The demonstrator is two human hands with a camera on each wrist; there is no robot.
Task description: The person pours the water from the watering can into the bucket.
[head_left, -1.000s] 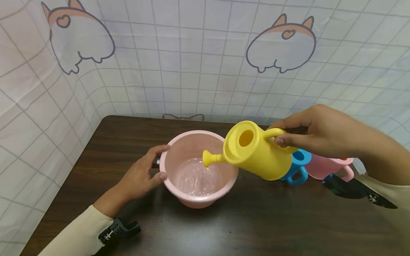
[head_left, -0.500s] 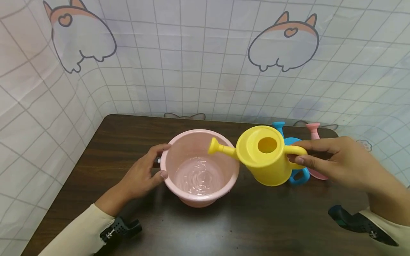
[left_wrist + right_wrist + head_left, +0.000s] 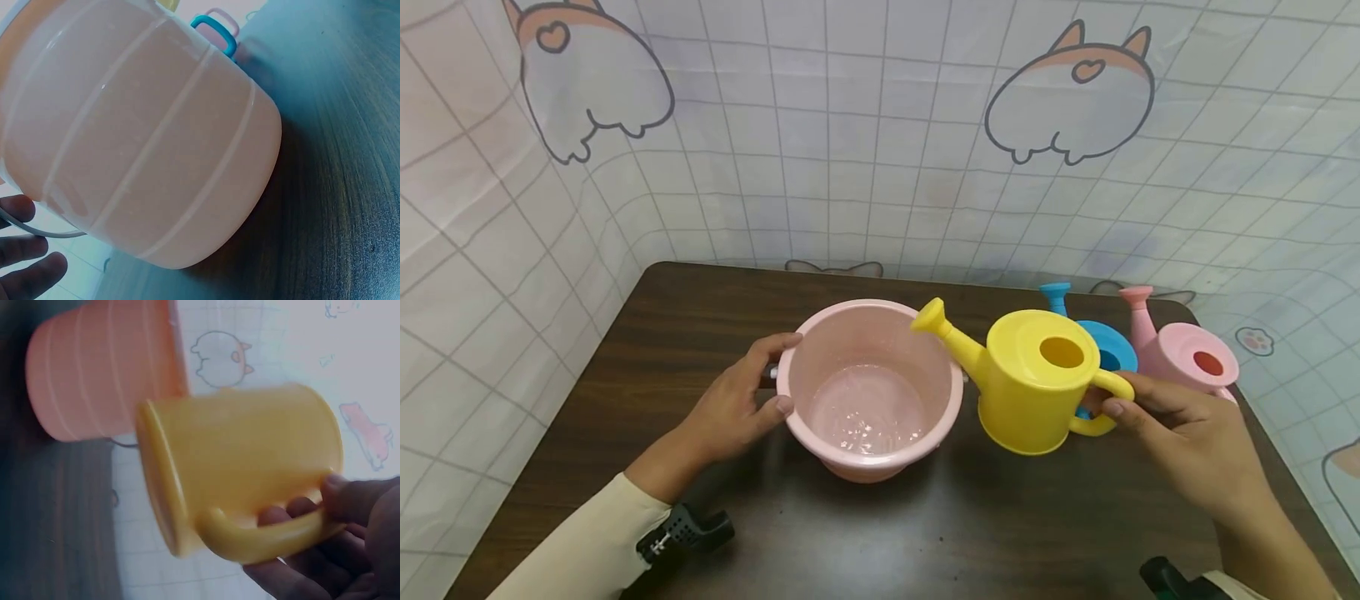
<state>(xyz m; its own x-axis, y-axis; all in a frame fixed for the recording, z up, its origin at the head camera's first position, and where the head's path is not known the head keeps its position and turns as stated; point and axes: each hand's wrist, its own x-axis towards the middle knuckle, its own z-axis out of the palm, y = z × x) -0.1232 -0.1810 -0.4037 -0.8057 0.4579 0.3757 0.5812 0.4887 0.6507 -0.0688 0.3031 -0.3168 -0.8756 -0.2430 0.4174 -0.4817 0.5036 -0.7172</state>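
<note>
yellow watering can (image 3: 1026, 383), clamped in my right grip (image 3: 1191, 446)
i hold it up by its handle (image 3: 256, 543), just right of the pink bucket (image 3: 850, 337); my left grip (image 3: 722, 417) clasps the bucket's rim (image 3: 865, 461).

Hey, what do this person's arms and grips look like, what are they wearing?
The left sleeve is plain cream, with a black, perforated device near the wrist. Only a sliver of the cream right sleeve shows, beside another black device. The left grip and right grip are ungloved.
</note>
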